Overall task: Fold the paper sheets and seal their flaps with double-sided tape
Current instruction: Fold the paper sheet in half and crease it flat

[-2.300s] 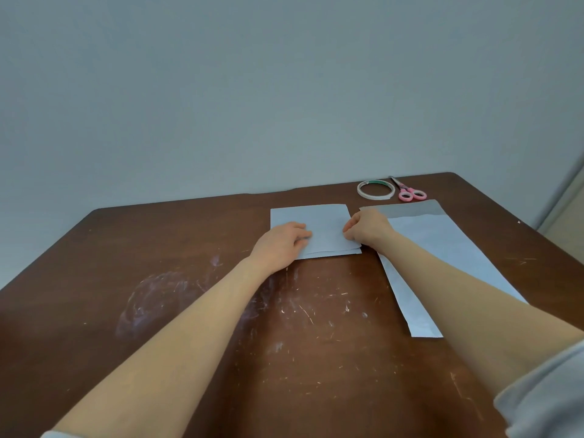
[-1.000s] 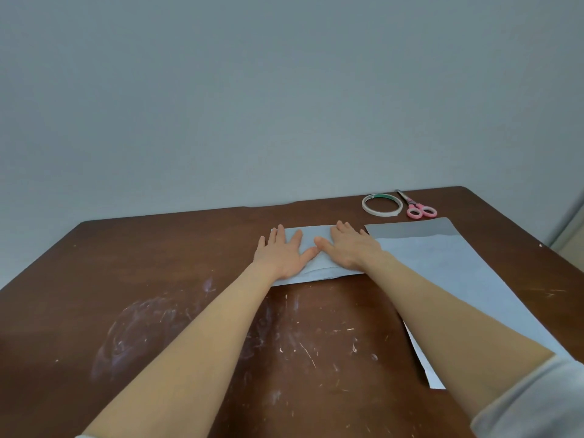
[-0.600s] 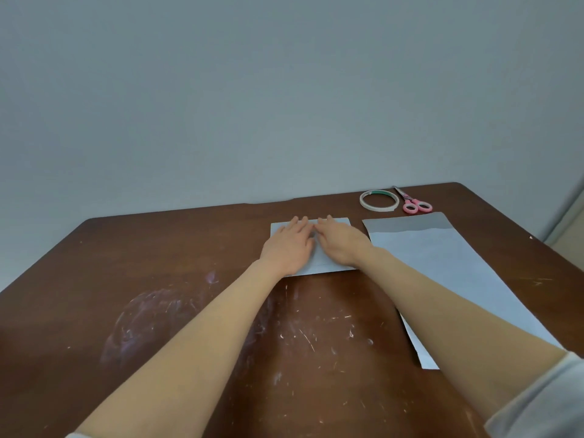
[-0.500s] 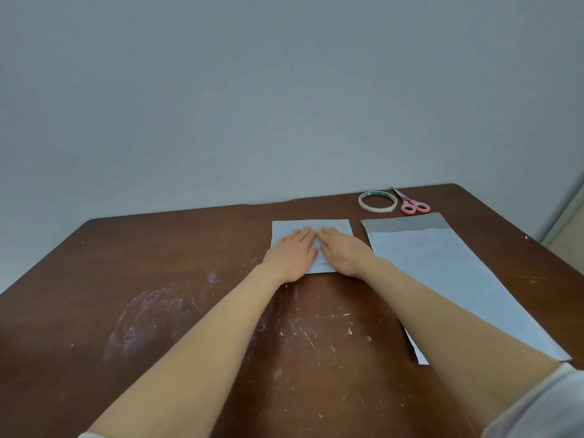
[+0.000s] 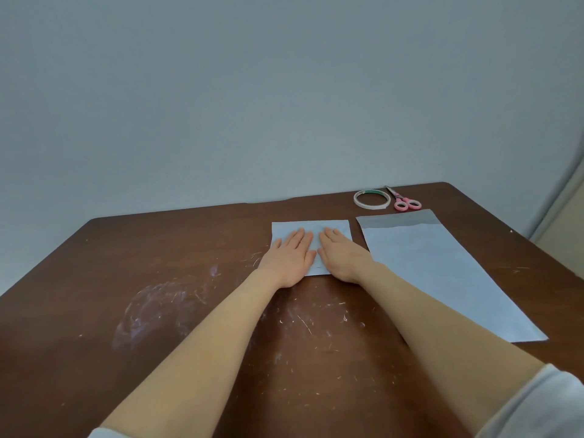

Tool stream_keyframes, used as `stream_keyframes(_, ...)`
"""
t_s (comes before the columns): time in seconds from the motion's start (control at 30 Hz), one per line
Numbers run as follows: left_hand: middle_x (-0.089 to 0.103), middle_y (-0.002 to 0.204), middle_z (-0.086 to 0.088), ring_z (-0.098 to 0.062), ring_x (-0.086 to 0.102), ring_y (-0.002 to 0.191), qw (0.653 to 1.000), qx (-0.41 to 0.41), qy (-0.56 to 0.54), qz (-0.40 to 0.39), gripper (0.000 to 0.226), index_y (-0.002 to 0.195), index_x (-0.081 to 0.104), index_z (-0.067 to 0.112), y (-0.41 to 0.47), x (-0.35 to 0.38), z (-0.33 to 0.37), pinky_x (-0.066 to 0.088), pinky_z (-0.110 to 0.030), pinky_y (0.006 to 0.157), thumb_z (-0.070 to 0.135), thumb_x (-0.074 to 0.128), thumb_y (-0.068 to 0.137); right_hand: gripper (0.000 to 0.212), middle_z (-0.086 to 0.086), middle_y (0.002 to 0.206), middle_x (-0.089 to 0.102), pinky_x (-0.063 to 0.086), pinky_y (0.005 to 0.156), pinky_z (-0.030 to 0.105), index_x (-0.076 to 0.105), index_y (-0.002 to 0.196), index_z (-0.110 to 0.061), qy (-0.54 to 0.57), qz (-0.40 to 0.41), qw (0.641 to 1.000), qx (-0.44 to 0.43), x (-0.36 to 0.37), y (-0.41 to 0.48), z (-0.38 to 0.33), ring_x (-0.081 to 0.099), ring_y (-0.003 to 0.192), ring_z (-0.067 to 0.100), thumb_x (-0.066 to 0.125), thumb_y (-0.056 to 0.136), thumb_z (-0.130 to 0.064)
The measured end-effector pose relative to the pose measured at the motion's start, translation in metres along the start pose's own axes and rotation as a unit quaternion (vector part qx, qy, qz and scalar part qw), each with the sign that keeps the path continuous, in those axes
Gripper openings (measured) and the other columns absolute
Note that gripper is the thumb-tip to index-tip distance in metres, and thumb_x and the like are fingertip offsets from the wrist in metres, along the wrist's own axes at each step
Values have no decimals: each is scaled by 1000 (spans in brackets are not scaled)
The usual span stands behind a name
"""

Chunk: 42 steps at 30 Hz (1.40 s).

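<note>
A small folded white paper (image 5: pixel 311 226) lies flat on the brown table (image 5: pixel 158 279), far centre. My left hand (image 5: pixel 289 257) and my right hand (image 5: pixel 339 256) lie side by side on it, palms down, fingers straight, pressing it flat. They cover most of its near half. A long unfolded white sheet (image 5: pixel 442 273) lies to the right, with a grey strip along its far end. A roll of double-sided tape (image 5: pixel 372 199) sits beyond it near the far edge.
Pink-handled scissors (image 5: pixel 404 202) lie just right of the tape roll. The tabletop bears white scuffs and scratches in front of my hands. A plain grey wall rises behind the table's far edge.
Both hands went from holding the paper's near corners to lying flat on it. They slid over its surface and now sit a little nearer me, close together.
</note>
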<state>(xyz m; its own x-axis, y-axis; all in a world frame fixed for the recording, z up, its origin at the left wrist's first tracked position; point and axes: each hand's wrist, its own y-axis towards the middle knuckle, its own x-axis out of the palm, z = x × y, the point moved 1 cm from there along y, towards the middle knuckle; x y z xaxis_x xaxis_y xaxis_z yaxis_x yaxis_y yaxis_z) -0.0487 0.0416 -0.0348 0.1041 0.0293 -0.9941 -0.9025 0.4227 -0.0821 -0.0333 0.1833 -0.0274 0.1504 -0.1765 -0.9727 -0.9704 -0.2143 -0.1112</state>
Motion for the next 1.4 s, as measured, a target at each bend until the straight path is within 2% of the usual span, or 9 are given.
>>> stream_keyframes(0.47, -1, 161, -10, -18, -1, 149, 999, -40, -24, -4, 64, 152, 4, 7, 3, -1, -4, 3, -36, 121, 44, 16, 102, 58, 11, 162, -2, 4, 122, 33, 3, 154, -4, 9, -11, 1000, 21, -1, 3, 3, 0, 150, 21, 17, 106, -33)
stream_keyframes(0.53, 7, 161, -9, -20, 9, 148, 998, -53, -23, -7, 61, 152, 13, 7, 1, -5, -4, 12, -37, 120, 43, 19, 102, 58, 11, 162, 2, 8, 121, 35, 6, 153, -3, 16, -31, 999, 25, -4, 3, 3, 4, 150, 22, 19, 105, -34)
stream_keyframes(0.63, 32, 151, -4, -25, 36, 137, 997, -77, 17, 18, 42, 139, 39, 10, 3, -16, -7, 38, -41, 104, 28, 26, 104, 48, 10, 153, 31, 31, 111, 40, 33, 143, -4, 49, -18, 998, 44, -16, 6, 4, 32, 139, 26, 30, 103, -32)
stream_keyframes(0.7, 25, 156, -3, -20, 27, 143, 995, -78, 6, 65, 42, 144, 32, 10, 8, -20, -9, 33, -37, 109, 18, 26, 103, 42, 7, 152, 34, 34, 108, 41, 39, 139, -8, 62, 48, 995, 62, -22, 10, 5, 32, 139, 25, 32, 102, -28)
stream_keyframes(0.77, 10, 161, -2, -15, 9, 148, 995, -57, -26, 79, 48, 151, 18, 10, 16, -22, -7, 19, -33, 116, 20, 23, 104, 47, 4, 159, 22, 24, 114, 40, 29, 147, -9, 61, 84, 993, 60, -23, 15, 6, 16, 148, 22, 29, 104, -26)
stream_keyframes(0.9, 3, 161, -3, -18, 1, 149, 999, -12, -41, 18, 52, 153, 8, 10, 33, -15, -1, 8, -35, 121, 27, 19, 105, 50, 6, 162, 8, 14, 119, 40, 16, 153, -9, 47, 26, 998, 21, -14, 31, 1, 2, 150, 24, 22, 105, -21)
stream_keyframes(1.03, -1, 161, -4, -19, -1, 149, 999, -31, -34, -23, 54, 153, 5, 13, 40, -7, -9, 5, -40, 121, 34, 13, 104, 47, 11, 161, 13, 15, 120, 46, 25, 149, -5, 51, -18, 998, 31, -4, 47, 0, 5, 149, 28, 17, 104, -19)
stream_keyframes(1.23, -7, 160, -11, -22, -6, 149, 996, -80, -28, -32, 58, 153, 3, 19, 35, -4, -26, 1, -42, 120, 44, 11, 102, 57, 12, 162, 3, 11, 121, 42, 17, 152, -7, 15, -29, 998, 47, -3, 44, 8, 1, 149, 27, 20, 104, -38)
stream_keyframes(1.4, -6, 161, -11, -22, -4, 149, 992, -107, -53, -36, 59, 153, 4, 14, 26, -10, -35, 3, -42, 120, 43, 11, 102, 57, 13, 161, 6, 11, 119, 44, 18, 152, -6, 22, -19, 996, 84, -10, 35, 14, 3, 149, 28, 18, 104, -37)
